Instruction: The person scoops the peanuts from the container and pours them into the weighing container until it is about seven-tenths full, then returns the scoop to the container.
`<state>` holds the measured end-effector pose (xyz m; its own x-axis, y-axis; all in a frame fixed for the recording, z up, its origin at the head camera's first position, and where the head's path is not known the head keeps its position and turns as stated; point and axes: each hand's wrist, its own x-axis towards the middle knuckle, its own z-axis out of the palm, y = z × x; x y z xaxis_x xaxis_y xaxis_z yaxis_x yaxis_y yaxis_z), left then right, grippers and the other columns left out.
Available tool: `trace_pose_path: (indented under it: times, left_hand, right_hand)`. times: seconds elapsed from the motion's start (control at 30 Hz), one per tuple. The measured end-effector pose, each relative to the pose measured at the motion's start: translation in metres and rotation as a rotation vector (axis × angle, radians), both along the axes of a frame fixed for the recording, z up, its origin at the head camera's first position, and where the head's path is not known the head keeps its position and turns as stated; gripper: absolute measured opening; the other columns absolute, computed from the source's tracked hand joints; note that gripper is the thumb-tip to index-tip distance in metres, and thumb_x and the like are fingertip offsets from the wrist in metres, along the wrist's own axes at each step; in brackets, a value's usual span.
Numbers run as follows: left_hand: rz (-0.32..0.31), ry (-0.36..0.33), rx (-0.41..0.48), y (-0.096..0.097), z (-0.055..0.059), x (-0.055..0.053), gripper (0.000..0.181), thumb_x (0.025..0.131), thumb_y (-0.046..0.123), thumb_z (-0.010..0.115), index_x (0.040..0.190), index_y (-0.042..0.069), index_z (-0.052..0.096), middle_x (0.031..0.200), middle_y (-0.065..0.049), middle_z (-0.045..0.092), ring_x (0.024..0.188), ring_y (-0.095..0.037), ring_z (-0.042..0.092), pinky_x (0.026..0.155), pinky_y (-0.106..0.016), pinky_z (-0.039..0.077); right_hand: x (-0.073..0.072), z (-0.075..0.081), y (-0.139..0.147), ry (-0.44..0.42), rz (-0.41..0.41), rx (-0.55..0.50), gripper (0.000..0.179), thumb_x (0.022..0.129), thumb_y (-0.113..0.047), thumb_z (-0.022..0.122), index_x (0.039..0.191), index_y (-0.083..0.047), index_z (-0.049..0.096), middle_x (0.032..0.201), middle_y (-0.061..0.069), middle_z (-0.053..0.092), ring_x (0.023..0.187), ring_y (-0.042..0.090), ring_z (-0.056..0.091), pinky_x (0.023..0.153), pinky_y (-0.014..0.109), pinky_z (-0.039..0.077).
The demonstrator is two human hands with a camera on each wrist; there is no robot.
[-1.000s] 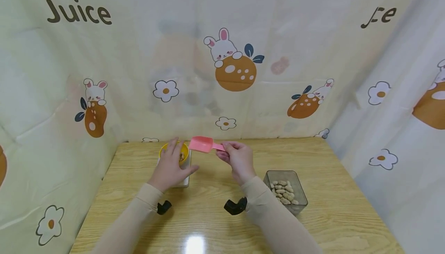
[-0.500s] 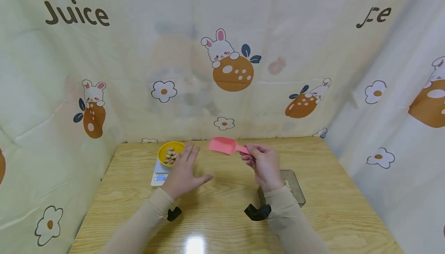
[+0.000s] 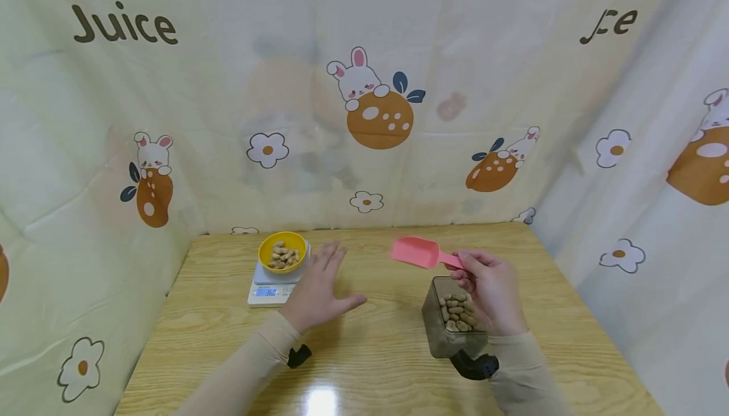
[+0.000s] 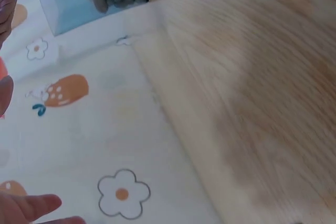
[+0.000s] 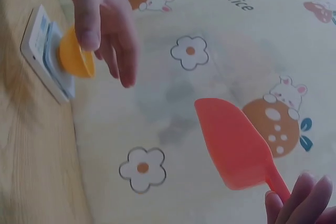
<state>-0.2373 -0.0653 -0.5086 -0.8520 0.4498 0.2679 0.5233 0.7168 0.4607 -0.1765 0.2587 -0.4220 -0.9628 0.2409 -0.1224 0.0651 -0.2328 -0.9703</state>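
My right hand (image 3: 497, 292) pinches the handle of a pink scoop (image 3: 417, 252), whose bowl points left above the table and holds nothing visible. Below that hand stands a clear, grey-tinted square container (image 3: 440, 339) with peanuts (image 3: 457, 312) inside, partly covered by the hand. My left hand (image 3: 320, 289) hovers with its fingers spread, apart from anything. Just left of it, a yellow bowl (image 3: 264, 263) of peanuts sits on a white kitchen scale (image 3: 264, 302) with a lit display. The right wrist view shows the scoop (image 5: 231, 145) close up.
The wooden table (image 3: 370, 378) runs back to a printed curtain (image 3: 307, 182), which also hangs along both sides. A black wrist mount (image 3: 475, 365) juts out under the right wrist, close to the container.
My right hand has carried the scoop rightward, from near the yellow bowl to above the container. My left hand has drawn right, off the bowl, uncovering the bowl and scale display.
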Motion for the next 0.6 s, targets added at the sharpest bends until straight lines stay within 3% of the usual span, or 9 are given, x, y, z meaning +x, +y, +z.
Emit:
trace_pose_path:
  times: [0.27,0.6]
  left_hand:
    - [-0.066,-0.015,-0.024,0.020,-0.004,0.007,0.110,0.089,0.068,0.078,0.170,0.011,0.031,0.179,-0.012,0.027,0.166,-0.035,0.028,0.134,-0.060,0.026]
    - [-0.169,0.002,-0.078,0.053,-0.011,0.026,0.108,0.090,0.070,0.075,0.170,0.011,0.031,0.177,-0.014,0.030,0.161,-0.033,0.038,0.132,-0.060,0.031]
  right_hand:
    - [0.020,-0.004,0.046,-0.002,-0.033,0.018,0.029,0.108,-0.014,0.064,0.090,-0.021,0.085,0.077,-0.002,0.080,0.060,0.005,0.070,0.056,0.016,0.057]
    - [0.040,-0.014,0.081,-0.087,-0.053,0.092,0.031,0.110,-0.016,0.061,0.090,-0.022,0.084,0.080,-0.004,0.081,0.061,0.005,0.066,0.057,0.019,0.057]
